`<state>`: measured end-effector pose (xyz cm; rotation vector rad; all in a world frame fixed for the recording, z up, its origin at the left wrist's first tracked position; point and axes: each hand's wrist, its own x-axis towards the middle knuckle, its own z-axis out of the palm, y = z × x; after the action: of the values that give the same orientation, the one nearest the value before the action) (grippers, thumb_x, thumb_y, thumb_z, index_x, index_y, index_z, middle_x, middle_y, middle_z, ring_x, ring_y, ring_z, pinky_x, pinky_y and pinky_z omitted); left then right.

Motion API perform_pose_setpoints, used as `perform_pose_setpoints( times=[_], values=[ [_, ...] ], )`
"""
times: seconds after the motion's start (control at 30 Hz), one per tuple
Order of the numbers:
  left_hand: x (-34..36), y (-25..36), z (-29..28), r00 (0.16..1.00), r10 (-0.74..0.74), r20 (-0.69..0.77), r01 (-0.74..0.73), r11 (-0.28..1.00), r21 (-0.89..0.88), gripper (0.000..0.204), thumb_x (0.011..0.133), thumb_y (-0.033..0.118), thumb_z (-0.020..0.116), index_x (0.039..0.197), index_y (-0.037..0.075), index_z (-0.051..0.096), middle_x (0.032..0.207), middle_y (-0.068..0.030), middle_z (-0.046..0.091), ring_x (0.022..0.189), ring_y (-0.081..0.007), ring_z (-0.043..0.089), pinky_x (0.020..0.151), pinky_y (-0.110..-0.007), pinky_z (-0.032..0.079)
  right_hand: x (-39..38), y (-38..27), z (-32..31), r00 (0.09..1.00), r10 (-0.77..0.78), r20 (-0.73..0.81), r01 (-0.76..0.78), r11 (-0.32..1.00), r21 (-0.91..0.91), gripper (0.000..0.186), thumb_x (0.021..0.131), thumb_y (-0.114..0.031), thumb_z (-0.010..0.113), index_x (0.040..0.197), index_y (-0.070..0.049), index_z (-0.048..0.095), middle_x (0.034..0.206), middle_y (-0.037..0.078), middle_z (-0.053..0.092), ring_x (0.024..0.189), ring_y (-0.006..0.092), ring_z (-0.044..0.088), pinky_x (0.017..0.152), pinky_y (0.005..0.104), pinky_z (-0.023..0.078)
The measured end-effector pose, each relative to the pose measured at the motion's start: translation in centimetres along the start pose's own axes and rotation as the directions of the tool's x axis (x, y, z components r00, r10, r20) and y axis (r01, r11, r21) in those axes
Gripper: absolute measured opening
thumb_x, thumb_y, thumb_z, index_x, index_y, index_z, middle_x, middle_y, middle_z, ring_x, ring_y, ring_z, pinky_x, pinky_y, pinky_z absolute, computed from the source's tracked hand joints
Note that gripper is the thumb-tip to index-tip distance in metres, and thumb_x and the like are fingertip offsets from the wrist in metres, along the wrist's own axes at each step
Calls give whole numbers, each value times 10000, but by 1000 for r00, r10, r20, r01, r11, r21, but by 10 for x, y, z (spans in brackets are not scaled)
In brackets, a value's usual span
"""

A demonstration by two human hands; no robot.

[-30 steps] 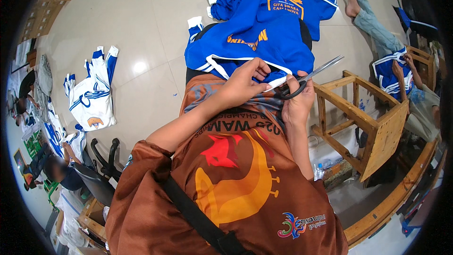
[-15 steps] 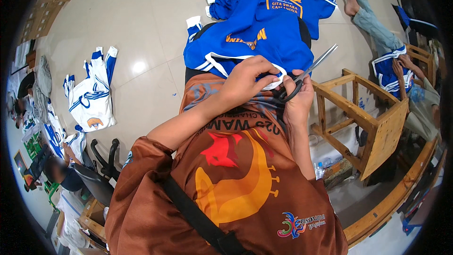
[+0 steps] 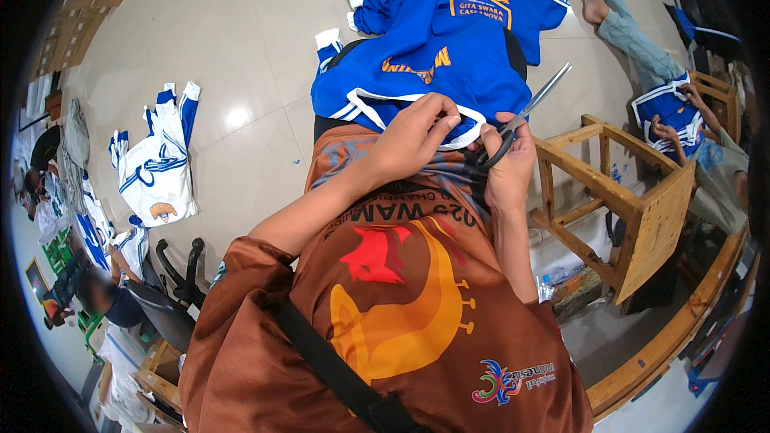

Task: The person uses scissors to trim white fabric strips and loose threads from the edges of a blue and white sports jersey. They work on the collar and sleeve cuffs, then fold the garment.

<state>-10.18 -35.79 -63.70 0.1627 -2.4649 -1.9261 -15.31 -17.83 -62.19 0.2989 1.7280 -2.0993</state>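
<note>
A blue garment with white trim and orange lettering lies across my lap. My left hand is over its near edge, fingers curled in a pinch; whatever is between the fingertips, if anything, is too small to make out. My right hand holds a pair of scissors with black handles, blades pointing up and to the right, away from the cloth. The thumb and fingers of that hand are also at the white trim; whether they grip it is unclear.
Another blue top is spread on the tiled floor ahead. A white-and-blue shirt lies at left. On the right stands a wooden stool; beyond it a person handles a blue garment. Another person sits far left.
My left hand has lifted off the white trim, its fingertips moving up and slightly left. My right hand, still holding the scissors, has barely shifted. The person at right has moved their hands.
</note>
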Motion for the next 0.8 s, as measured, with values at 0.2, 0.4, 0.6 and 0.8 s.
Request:
perform_pose_setpoints(
  times=[0.2,0.4,0.6,0.8],
  values=[
    [2,4,-2,990,136,33,-138,989,53,171,975,146,721,1108,39,719,1061,-144,734,976,-312,719,838,-390,552,-2,-2,-3,999,32,6,-32,999,-33,318,962,14,710,1214,-18,519,908,101,701,745,130,690,655,249,558],
    [6,-3,4,980,200,16,-200,970,137,147,961,143,734,1061,35,731,1014,-136,750,943,-310,729,798,-387,563,-3,-1,-4,1000,-15,23,17,995,-96,365,941,20,741,1233,-14,525,945,112,719,785,113,692,688,233,554],
    [5,5,4,999,-4,44,6,998,-63,147,994,154,716,1045,17,716,963,-107,749,861,-189,706,756,-328,549,-7,1,-8,998,-36,49,42,991,-128,405,922,24,766,1247,-17,528,977,126,735,836,105,699,715,222,553],
    [2,-7,6,979,-183,91,201,942,-267,191,1040,179,684,1085,-7,691,929,-44,723,891,-54,609,779,-281,525,-5,5,-13,997,-30,71,39,991,-125,385,926,32,754,1234,-20,528,961,126,740,814,115,706,711,233,562]
  ],
)
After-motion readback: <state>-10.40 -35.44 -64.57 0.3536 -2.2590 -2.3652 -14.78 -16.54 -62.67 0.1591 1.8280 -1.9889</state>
